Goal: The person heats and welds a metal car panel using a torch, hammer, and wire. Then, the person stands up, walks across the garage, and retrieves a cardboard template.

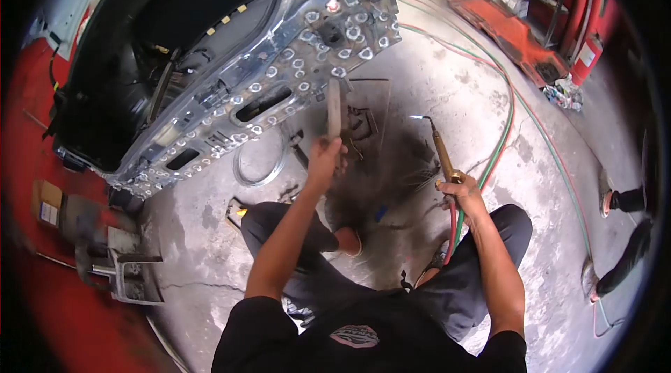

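Note:
My left hand (323,165) is closed around a long, tan, wooden-looking bar (334,111). The bar's far end overlaps the lower edge of a bare metal car body panel (279,76), which is dotted with round weld marks. My right hand (464,193) grips a brass gas torch (442,153) off to the right of the panel. A small bluish-white flame (418,116) burns at the torch's bent tip, pointing left. From the torch's lower end, red and green hoses (456,230) run down past my right leg.
Coiled wire (260,163) lies on the concrete floor below the panel. Red and green hoses (514,104) curve across the floor at right. Farther back are an orange-red floor jack (507,31) and a fire extinguisher (587,59). Another person's legs (629,254) show at far right.

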Motion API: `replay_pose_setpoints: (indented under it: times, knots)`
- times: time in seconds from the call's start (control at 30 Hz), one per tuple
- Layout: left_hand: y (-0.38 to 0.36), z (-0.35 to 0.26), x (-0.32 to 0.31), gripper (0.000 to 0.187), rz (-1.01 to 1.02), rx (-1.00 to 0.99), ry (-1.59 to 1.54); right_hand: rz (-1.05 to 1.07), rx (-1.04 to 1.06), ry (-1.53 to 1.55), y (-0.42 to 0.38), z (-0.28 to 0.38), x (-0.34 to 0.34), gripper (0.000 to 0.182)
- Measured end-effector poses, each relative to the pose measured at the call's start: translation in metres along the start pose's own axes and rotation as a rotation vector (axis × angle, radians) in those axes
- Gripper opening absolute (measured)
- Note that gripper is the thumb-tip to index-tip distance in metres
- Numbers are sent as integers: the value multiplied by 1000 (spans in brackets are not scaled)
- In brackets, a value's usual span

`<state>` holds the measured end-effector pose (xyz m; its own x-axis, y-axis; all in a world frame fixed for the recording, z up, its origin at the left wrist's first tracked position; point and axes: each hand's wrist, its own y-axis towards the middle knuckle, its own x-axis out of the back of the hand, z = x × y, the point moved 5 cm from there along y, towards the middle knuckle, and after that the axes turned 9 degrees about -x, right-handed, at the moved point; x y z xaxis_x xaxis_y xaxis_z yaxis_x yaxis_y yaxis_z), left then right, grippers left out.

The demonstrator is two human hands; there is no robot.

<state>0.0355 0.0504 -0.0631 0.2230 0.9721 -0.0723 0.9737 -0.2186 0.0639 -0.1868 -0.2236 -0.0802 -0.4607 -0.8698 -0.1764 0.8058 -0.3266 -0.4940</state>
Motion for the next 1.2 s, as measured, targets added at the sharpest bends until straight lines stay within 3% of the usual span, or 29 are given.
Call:
replay_pose_setpoints:
  times: [0.17, 0.4, 0.47, 0.5, 0.63, 0.73, 0.8, 0.83, 0.97, 1.07, 1.13, 1.2]
  knots:
    - [-13, -102, -4, 50, 87, -289, 215, 36, -13, -59, -9, -1, -4, 46]
    - [-18, -120, -23, 59, 79, -731, 379, 28, 49, -98, -5, -11, 10, 53]
    - [22, -117, -26, 55, 61, -845, 511, 18, 44, -65, -7, -7, 8, 55]
    - [46, -129, -36, 55, 69, -883, 556, -6, 124, -64, 0, -8, 9, 43]
    - [91, -177, -97, 51, -1, -1081, 603, -11, 107, -62, 4, -8, 7, 40]
    - [77, -154, -95, 49, -97, -1057, 562, -16, 82, -10, 3, -14, 13, 39]
    - [70, -105, -63, 48, -65, -1075, 556, -17, 86, -2, 4, -10, 15, 39]
    - [73, -91, -57, 48, -44, -1083, 553, -8, 180, -52, 13, -15, 21, 41]
    - [91, -165, -110, 47, -12, -1100, 578, -13, 53, 16, 5, -24, 22, 44]
    - [83, -145, -105, 47, -52, -958, 552, -3, -11, 47, -3, -13, 25, 46]
    - [74, -89, -69, 48, -78, -1153, 696, -37, 82, 42, -3, -4, 22, 47]
    - [85, -90, -77, 48, -12, -1088, 587, -81, 123, -19, -1, -5, 31, 52]
